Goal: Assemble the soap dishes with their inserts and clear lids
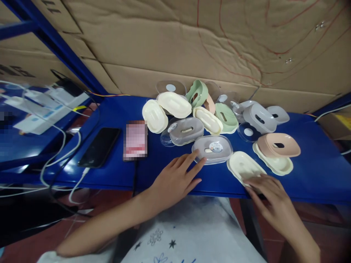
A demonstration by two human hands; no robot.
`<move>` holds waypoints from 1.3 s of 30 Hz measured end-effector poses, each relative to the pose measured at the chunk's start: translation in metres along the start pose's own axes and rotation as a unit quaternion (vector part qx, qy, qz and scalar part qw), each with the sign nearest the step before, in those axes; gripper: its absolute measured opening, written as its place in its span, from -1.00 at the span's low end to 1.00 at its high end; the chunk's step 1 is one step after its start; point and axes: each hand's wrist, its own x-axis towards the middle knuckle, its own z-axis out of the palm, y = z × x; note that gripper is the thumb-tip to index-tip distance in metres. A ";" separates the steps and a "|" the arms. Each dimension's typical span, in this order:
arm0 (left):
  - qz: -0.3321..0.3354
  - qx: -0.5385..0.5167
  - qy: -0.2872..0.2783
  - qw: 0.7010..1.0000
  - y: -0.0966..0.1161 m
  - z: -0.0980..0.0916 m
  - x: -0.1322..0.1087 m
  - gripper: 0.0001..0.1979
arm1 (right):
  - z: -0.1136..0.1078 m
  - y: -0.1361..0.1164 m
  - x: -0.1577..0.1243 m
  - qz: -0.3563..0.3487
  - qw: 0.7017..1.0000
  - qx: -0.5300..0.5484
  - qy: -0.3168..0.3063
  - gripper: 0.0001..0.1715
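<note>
My left hand (173,179) has its fingers spread, with the fingertips at the left edge of a grey oval soap dish (201,145). That dish has a clear lid and a barcode sticker on top. On the right, my right hand (272,197) pinches the near end of a cream oval tray (242,166) lying on the blue table; its fingers partly cover the tray's end. Beyond that hand, a peach dish with a slot (287,143) rests on another cream tray (281,165). A second grey dish (192,128) lies behind the stickered one.
Behind are more cream trays (175,105), green dishes (201,91), grey dishes (260,118) and clear lids (161,87), against a cardboard wall (153,44). A black phone (100,148), a blurred-out device (135,140) and white cables (65,140) lie left. The blue table (164,179) ends near my body.
</note>
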 end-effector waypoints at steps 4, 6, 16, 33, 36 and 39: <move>0.014 -0.037 -0.014 0.999 0.006 0.001 0.005 -0.33 | -0.006 -0.010 -0.011 -0.014 0.998 0.027 -0.062 -0.77; 0.025 -0.064 -0.008 0.998 0.011 0.000 0.005 -0.36 | -0.005 -0.018 -0.003 -0.025 0.996 0.039 -0.082 -0.77; 0.045 -0.090 -0.003 0.995 0.013 0.008 -0.012 -0.40 | 0.003 -0.056 0.053 -0.094 0.971 0.151 -0.160 -0.72; -0.018 -0.164 0.086 0.982 0.002 0.009 -0.051 -0.68 | -0.016 0.073 0.040 0.031 0.960 -0.214 0.180 -0.68; -0.030 -0.140 0.088 0.986 0.005 0.013 -0.048 -0.54 | -0.006 0.011 0.045 -0.076 0.974 -0.160 0.137 -0.46; -0.025 -0.122 0.106 0.987 0.006 0.017 -0.046 -0.45 | 0.001 -0.048 0.053 -0.160 0.985 -0.059 0.040 -0.44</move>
